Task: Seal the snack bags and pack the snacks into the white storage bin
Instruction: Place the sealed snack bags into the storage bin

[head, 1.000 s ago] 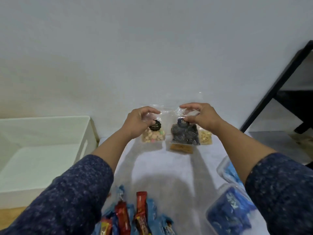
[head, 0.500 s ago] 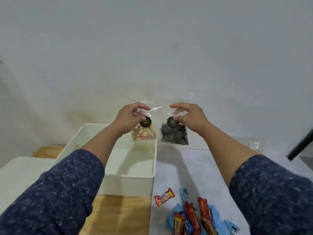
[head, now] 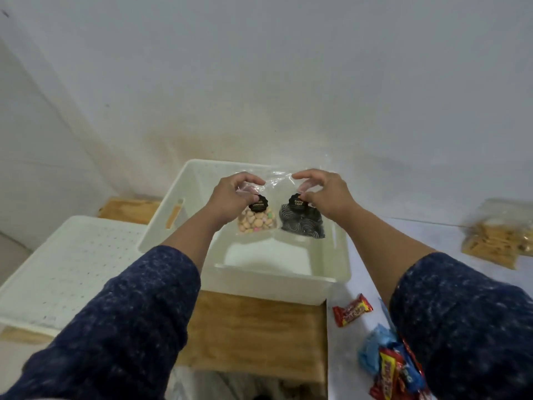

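Two clear snack bags hang over the open white storage bin (head: 331, 272). My left hand (head: 230, 194) pinches the top of the bag of small pastel biscuits (head: 256, 222), which has a black round label. My right hand (head: 323, 192) pinches the top of the bag of black-and-white swirl cookies (head: 301, 225), also with a black label. Both bags dangle side by side above the bin's inside, a little apart from each other. The bin's floor below them looks bare.
A white perforated lid (head: 66, 269) lies left of the bin. A wooden board (head: 253, 333) sits under and in front of the bin. Red and blue wrapped candy bars (head: 386, 362) lie at the lower right. Another clear bag of tan snacks (head: 496, 238) lies at the far right.
Both hands have carried the two bags leftward from the white table to above the bin. The view has turned left, so the bin now lies under the bags.
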`<state>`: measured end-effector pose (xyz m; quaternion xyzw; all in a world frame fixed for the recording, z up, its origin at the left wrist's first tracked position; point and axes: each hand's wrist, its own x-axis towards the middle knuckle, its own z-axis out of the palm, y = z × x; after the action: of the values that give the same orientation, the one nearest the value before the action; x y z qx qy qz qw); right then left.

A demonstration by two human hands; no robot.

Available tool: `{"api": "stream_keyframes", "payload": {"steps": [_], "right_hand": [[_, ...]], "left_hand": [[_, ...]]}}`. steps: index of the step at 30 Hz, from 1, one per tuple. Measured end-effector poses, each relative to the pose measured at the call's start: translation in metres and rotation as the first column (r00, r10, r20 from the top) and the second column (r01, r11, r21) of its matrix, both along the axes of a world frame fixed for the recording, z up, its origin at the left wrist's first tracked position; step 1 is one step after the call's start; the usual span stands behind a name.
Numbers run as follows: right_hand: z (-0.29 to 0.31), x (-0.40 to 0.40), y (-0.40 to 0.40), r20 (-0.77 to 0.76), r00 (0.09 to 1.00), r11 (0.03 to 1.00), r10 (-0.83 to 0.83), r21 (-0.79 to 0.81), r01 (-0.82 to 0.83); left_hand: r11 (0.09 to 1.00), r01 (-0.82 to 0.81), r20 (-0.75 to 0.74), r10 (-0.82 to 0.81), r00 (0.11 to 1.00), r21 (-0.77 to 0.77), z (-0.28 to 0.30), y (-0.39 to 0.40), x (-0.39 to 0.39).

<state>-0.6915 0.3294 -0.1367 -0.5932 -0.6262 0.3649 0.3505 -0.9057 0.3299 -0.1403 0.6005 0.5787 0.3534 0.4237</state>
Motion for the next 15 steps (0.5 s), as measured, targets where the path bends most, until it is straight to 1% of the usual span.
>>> {"api": "stream_keyframes", "payload": {"steps": [7, 12, 15], "right_hand": [[-0.064, -0.016, 0.025, 0.04, 0.993, 0.986, -0.114, -0.121, 0.118], [-0.089, -0.01, 0.045, 0.099, 0.975, 0.964, -0.2, -0.16, 0.214], [-0.091, -0.008, 0.058, 0.073, 0.969, 0.955, -0.235, -0.169, 0.244]], "left_hand": [[0.983, 0.16, 0.029, -0.158, 0.987, -0.092, -0.066, 0.045, -0.012], [0.961, 0.263, 0.04, -0.26, 0.965, -0.092, -0.098, 0.076, -0.004], [0.957, 0.282, 0.042, -0.279, 0.959, -0.065, -0.109, 0.092, 0.005]]}}
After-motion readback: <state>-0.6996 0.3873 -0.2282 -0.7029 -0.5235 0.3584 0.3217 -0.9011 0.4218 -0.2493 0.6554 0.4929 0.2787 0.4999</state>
